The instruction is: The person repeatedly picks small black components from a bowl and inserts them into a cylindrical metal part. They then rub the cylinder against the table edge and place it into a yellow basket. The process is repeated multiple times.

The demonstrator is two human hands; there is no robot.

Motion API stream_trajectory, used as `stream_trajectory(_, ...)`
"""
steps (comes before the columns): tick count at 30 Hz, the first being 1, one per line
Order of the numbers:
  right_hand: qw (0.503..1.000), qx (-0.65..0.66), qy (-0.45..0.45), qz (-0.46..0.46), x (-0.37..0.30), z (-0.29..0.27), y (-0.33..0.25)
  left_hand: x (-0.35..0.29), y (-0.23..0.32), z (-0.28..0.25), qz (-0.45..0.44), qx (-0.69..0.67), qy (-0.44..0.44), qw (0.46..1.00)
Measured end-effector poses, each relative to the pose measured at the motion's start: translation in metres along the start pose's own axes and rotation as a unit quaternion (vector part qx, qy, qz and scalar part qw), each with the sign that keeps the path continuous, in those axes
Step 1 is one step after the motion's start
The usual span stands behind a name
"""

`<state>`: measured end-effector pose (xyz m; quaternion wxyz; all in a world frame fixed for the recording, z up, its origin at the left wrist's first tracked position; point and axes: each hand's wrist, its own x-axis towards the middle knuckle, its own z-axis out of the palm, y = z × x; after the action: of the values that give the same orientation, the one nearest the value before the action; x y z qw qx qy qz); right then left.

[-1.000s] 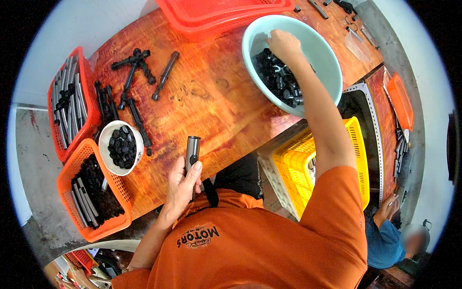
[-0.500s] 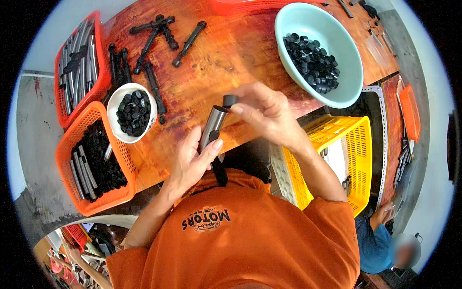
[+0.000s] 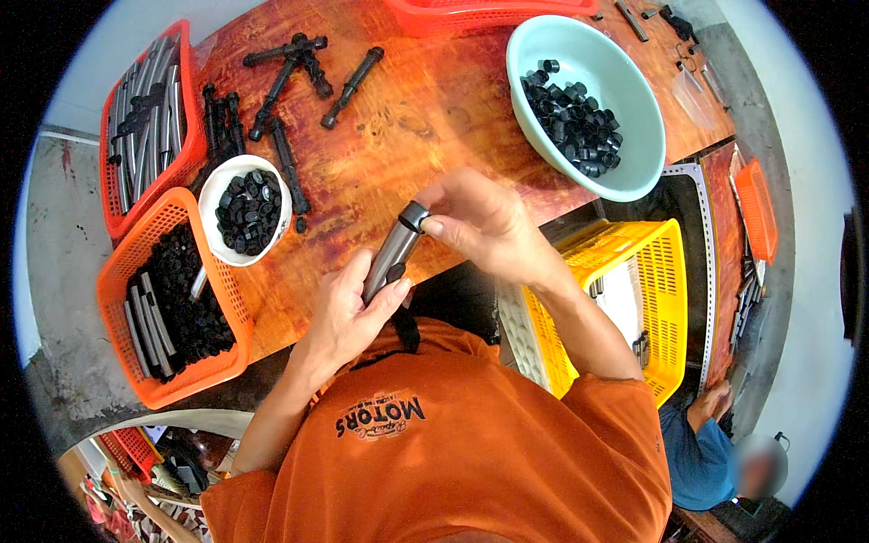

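Note:
A grey metal tube (image 3: 395,252) is gripped in my left hand (image 3: 346,306), tilted with its top end up and to the right. An oval black piece (image 3: 396,271) sits on its side near my left thumb. My right hand (image 3: 484,224) pinches a black ring-shaped cap (image 3: 414,214) that covers the tube's top end. More such black caps (image 3: 579,127) lie in the pale blue basin (image 3: 647,136) at the far right. Smaller black pieces (image 3: 249,213) fill a white bowl (image 3: 210,237) on the left.
On the left stand a red basket (image 3: 192,158) of metal tubes and an orange basket (image 3: 237,348) with tubes and black pieces. Black rods (image 3: 353,86) lie on the wooden table (image 3: 434,118). A yellow crate (image 3: 674,308) is at right; a person in blue (image 3: 697,457) sits beyond.
My right hand has moved down and left, bringing the cap from beside the tube's open end onto it. The whole view has shifted slightly.

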<state>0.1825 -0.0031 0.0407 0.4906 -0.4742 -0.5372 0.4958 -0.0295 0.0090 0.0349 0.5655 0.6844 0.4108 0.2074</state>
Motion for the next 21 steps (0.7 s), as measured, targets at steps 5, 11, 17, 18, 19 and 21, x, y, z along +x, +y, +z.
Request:
stream_trajectory(5, 0.974, -0.157, -0.159, -0.042, 0.014, -0.016, -0.023, -0.004, -0.004, -0.010, 0.031, 0.068, -0.022, 0.997)
stream_trajectory(11, 0.964, -0.165, -0.203, -0.037, 0.015, -0.011, -0.027, -0.007, -0.006, -0.018, 0.061, 0.083, -0.041, 0.994)
stream_trajectory(17, 0.956, -0.202, -0.205, -0.051, 0.013, -0.010, -0.030, -0.012, 0.002, -0.018, 0.106, 0.141, -0.004, 0.984)
stream_trajectory(18, 0.956, -0.202, -0.207, -0.049, 0.012, -0.010, -0.029, -0.012, 0.001, -0.018, 0.116, 0.154, -0.003, 0.981)
stream_trajectory(19, 0.956, -0.202, -0.208, -0.048, 0.011, -0.009, -0.031, -0.012, -0.001, -0.018, 0.127, 0.167, -0.002, 0.978)
stream_trajectory(21, 0.955, -0.216, -0.191, -0.074, 0.009, -0.008, -0.029, -0.012, -0.002, -0.017, 0.152, 0.173, 0.015, 0.973)
